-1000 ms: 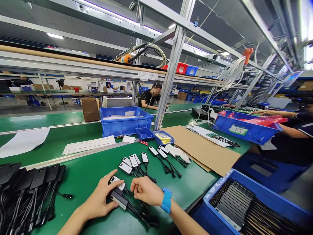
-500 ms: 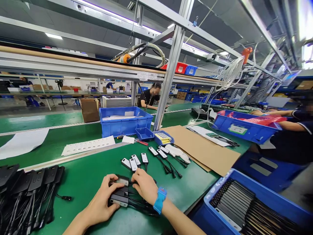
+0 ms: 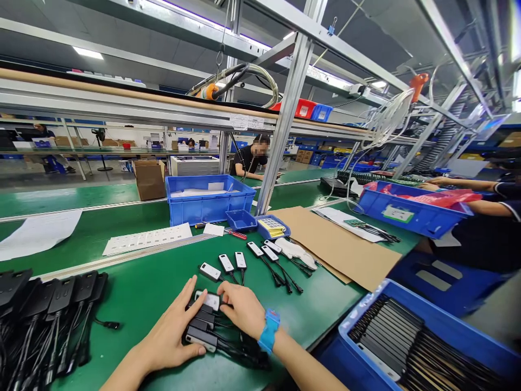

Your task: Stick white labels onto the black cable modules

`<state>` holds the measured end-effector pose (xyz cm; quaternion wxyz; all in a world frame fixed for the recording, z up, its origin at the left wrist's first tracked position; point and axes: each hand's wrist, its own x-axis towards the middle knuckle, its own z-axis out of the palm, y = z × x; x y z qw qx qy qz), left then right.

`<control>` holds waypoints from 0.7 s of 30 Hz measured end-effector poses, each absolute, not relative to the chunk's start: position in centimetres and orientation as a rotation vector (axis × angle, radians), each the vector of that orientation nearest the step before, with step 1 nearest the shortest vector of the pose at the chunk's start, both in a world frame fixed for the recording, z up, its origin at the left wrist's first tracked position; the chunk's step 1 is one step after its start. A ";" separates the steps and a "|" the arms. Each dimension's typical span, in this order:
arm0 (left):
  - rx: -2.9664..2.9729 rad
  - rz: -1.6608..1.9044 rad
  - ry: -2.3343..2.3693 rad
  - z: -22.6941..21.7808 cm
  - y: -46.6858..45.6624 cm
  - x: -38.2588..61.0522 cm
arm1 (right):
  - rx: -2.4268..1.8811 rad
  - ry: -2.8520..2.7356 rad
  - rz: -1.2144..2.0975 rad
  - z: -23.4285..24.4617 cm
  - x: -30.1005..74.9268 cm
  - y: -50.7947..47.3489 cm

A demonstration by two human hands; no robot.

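Observation:
A small stack of black adapters (image 3: pixel 203 320) with short black cables lies on the green bench in front of me. My left hand (image 3: pixel 173 334) presses against the stack's left side, fingers stretched out, thumb by the lowest adapter. My right hand (image 3: pixel 244 309), with a blue wristband (image 3: pixel 268 331), rests on the stack's right side, its fingers curled onto the top adapter with the white label. More adapters (image 3: pixel 228 266) lie in a loose row just beyond my hands.
A pile of black cabled parts (image 3: pixel 44 315) lies at the left. A blue bin of black parts (image 3: pixel 411 342) sits at the lower right, a cardboard sheet (image 3: pixel 337 247) and blue bins (image 3: pixel 207 198) beyond. A co-worker's arms (image 3: pixel 468 187) reach over a blue bin (image 3: pixel 407 212) at right.
Adapters from the nearer part of the row have been gathered into the stack between my hands. My left hand's fingers have spread out straighter along the stack.

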<state>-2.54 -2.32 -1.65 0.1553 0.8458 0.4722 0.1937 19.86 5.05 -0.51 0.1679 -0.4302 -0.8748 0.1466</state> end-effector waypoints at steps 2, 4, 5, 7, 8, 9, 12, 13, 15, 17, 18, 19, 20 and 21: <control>2.391 0.560 1.361 -1.8 -2.3 -2.5 | -1.055 -2.529 0.534 -0.5 19.7 4.8; 2.374 0.552 1.356 -2.1 -2.1 -2.6 | -1.046 -2.538 0.537 -0.4 19.3 5.3; 2.372 0.548 1.353 -2.2 -2.0 -2.7 | -1.116 -2.523 0.479 -0.4 19.0 5.8; 2.373 0.544 1.355 -2.4 -1.9 -2.8 | -1.277 -2.458 0.334 -0.7 18.5 6.9; 2.374 0.548 1.354 -2.3 -1.9 -2.9 | -1.327 -2.432 0.285 -0.9 18.3 7.4; 2.375 0.558 1.349 -2.3 -2.0 -2.9 | -1.355 -2.425 0.250 -1.1 18.1 7.8; 2.371 0.619 1.324 -2.0 -2.4 -2.9 | -1.320 -2.480 0.232 -1.5 18.6 7.8; 2.365 0.634 1.326 -2.0 -2.5 -2.8 | -1.284 -2.508 0.247 -1.5 19.0 7.5; 2.353 0.640 1.350 -2.1 -2.8 -2.7 | -1.199 -2.565 0.296 -1.4 19.9 6.6; 2.341 0.633 1.378 -2.2 -2.9 -2.7 | -1.121 -2.610 0.350 -1.1 20.9 5.8; 2.338 0.634 1.384 -2.3 -2.8 -2.8 | -1.094 -2.607 0.396 -0.9 21.2 5.4; 2.337 0.638 1.382 -2.5 -2.8 -2.9 | -1.066 -2.592 0.454 -0.8 21.3 5.0; 2.341 0.648 1.375 -2.6 -2.7 -2.9 | -1.024 -2.578 0.515 -0.8 21.2 4.6; 2.346 0.659 1.362 -2.8 -2.7 -3.0 | -0.970 -2.568 0.569 -0.8 21.0 4.1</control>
